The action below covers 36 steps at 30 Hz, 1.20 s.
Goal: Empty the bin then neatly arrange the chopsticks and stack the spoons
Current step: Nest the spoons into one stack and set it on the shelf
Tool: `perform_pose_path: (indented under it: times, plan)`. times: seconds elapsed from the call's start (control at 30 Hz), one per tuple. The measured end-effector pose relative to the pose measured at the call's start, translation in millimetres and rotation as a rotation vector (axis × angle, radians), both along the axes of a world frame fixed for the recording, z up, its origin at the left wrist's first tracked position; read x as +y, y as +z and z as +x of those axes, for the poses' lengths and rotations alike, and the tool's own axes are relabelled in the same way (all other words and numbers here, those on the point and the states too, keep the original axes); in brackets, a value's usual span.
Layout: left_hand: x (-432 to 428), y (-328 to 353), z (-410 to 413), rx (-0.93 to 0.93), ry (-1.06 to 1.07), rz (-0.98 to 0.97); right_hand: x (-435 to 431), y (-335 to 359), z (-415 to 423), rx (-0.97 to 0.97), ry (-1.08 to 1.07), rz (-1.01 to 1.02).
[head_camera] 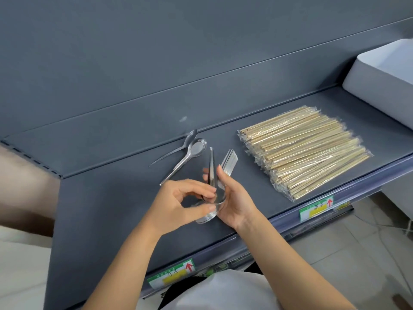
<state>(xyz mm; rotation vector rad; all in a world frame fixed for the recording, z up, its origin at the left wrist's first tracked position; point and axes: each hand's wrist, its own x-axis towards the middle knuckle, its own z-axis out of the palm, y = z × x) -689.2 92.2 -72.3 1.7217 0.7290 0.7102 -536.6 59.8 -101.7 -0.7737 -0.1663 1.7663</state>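
A stack of metal spoons (228, 163) stands on the grey shelf (111, 209), bowls down near the front, handles fanning up and away. My right hand (237, 198) cups the stack from the right side. My left hand (178, 202) pinches one single spoon (211, 166) with thumb and fingers at the bowls. Two loose spoons (190, 151) lie flat just behind, towards the back panel. A neat pile of wrapped wooden chopsticks (306, 148) lies on the shelf to the right. The white bin (380, 81) stands at the far right.
The shelf has a dark back panel (156, 63) and a front rail with green and yellow price labels (316, 208). A tiled floor shows below at the right. A pale surface lies beyond the shelf's left end.
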Motion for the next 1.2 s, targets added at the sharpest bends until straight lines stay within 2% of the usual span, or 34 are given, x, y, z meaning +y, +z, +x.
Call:
perform_pose_path:
  times: [0.2, 0.33, 0.63, 0.87, 1.07, 1.2]
  plan:
    - [-5.5, -6.0, -4.6, 0.05, -0.005, -0.004, 0.3, 0.0, 1.0, 0.124, -0.033, -0.017]
    - [-8.9, -13.7, -7.6, 0.097, 0.077, 0.093, -2.0, 2.7, 0.7, 0.154, -0.075, 0.028]
    - [-29.0, -11.1, -1.2, -0.094, 0.191, -0.108, -2.7, 4.9, -5.1, 0.14, -0.168, -0.015]
    - [-40.5, -9.6, 0.1, 0.158, 0.259, 0.232, 0.7, 2.8, -13.1, 0.086, -0.218, -0.024]
    - [-29.5, -5.6, 0.7, 0.074, 0.354, -0.028, 6.5, 0.5, -17.3, 0.003, -0.191, -0.049]
    - [-23.8, -7.4, 0.0, 0.172, 0.365, -0.017, 11.8, -4.1, -19.7, -0.028, -0.122, -0.023]
